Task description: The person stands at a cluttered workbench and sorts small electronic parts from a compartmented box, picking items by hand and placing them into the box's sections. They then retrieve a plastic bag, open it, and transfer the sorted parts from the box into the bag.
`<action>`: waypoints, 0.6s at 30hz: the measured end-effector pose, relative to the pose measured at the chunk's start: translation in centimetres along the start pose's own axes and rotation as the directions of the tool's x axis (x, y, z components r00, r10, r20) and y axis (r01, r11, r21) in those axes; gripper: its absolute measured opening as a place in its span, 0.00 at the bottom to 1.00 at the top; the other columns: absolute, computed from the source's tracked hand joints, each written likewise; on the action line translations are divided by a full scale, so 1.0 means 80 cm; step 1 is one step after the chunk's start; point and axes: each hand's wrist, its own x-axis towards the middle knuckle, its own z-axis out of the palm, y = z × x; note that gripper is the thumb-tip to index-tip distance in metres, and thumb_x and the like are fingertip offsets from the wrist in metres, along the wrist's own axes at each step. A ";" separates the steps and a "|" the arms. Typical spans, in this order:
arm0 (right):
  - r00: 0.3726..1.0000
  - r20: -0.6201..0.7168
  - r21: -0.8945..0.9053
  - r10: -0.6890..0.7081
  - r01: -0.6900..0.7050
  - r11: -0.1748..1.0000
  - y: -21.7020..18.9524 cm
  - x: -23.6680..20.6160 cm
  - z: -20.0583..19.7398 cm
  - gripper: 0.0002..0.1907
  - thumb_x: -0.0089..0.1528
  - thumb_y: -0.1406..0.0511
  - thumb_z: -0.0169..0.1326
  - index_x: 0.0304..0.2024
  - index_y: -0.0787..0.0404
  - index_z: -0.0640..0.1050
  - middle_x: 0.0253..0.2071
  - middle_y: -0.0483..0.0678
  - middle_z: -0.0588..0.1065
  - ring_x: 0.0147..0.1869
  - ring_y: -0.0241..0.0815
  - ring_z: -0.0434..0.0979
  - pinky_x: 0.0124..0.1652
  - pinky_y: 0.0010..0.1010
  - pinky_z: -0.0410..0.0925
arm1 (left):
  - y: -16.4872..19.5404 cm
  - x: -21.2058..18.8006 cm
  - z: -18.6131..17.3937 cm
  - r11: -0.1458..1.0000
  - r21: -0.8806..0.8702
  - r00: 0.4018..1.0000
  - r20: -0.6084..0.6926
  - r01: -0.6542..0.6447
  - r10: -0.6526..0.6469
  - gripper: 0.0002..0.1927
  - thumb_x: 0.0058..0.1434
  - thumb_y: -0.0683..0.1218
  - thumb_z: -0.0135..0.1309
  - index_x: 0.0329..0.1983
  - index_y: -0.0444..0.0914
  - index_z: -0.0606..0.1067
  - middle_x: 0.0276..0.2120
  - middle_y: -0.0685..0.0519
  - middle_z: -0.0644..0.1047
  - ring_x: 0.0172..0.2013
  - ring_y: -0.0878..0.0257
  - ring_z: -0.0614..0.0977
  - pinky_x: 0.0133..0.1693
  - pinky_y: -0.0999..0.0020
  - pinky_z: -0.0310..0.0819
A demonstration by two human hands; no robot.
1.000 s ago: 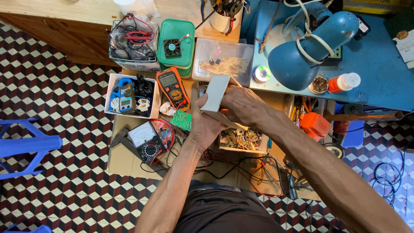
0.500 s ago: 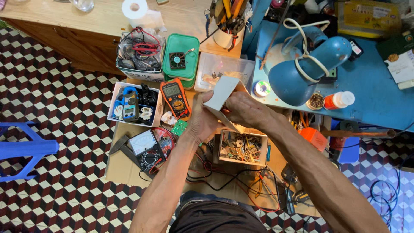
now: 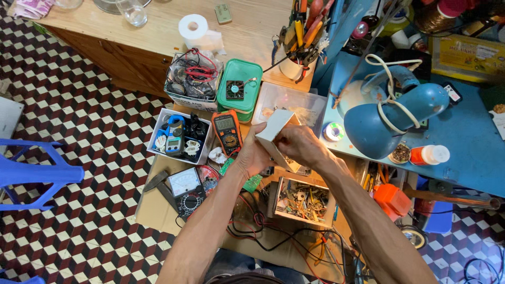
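Box (image 3: 274, 130) lifted and gripped in both closed hands, left (image 3: 253, 156) and right (image 3: 300, 144), above parts tray (image 3: 304, 199); unopened, contents hidden.

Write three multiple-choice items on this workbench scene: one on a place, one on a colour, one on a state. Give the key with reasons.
1. Where does the orange multimeter lie?
A. Beside the white tray of parts
B. On the blue table
C. On the tiled floor

2. What colour is the desk lamp?
A. Red
B. Blue
C. Yellow

3. How is the small white box held?
A. Lying untouched on the cardboard
B. In the left hand alone
C. Between both hands, above the bench

Key: 1 A, the meter sits just right of the tray. 2 B, its shade and arm are blue. 3 C, the left hand and the right hand both grip the box, raised over the clutter.
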 end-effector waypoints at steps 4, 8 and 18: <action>0.990 -0.116 0.031 0.080 -0.077 0.997 0.004 -0.009 0.004 0.08 0.58 0.68 0.58 0.39 0.63 0.82 0.32 0.52 0.79 0.33 0.44 0.81 0.36 0.37 0.73 | -0.003 0.015 -0.022 0.992 -0.113 0.998 0.041 0.050 -0.046 0.42 0.56 0.71 0.46 0.69 0.44 0.66 0.61 0.49 0.72 0.60 0.52 0.73 0.56 0.33 0.65; 0.963 -0.235 0.133 0.129 -0.100 0.986 0.014 -0.025 0.003 0.07 0.60 0.67 0.59 0.38 0.65 0.82 0.31 0.51 0.77 0.33 0.39 0.76 0.35 0.32 0.71 | -0.001 0.025 -0.043 0.976 -0.202 0.994 0.087 0.080 -0.064 0.43 0.56 0.71 0.45 0.71 0.45 0.64 0.64 0.49 0.69 0.62 0.50 0.72 0.58 0.32 0.64; 0.859 -0.158 0.388 0.487 -0.400 0.830 0.038 -0.033 0.037 0.15 0.64 0.61 0.55 0.48 0.62 0.82 0.38 0.46 0.81 0.35 0.36 0.76 0.34 0.30 0.70 | -0.012 0.032 -0.061 0.968 -0.222 0.985 0.152 0.116 -0.083 0.46 0.56 0.72 0.43 0.73 0.44 0.62 0.67 0.46 0.67 0.64 0.48 0.71 0.59 0.33 0.64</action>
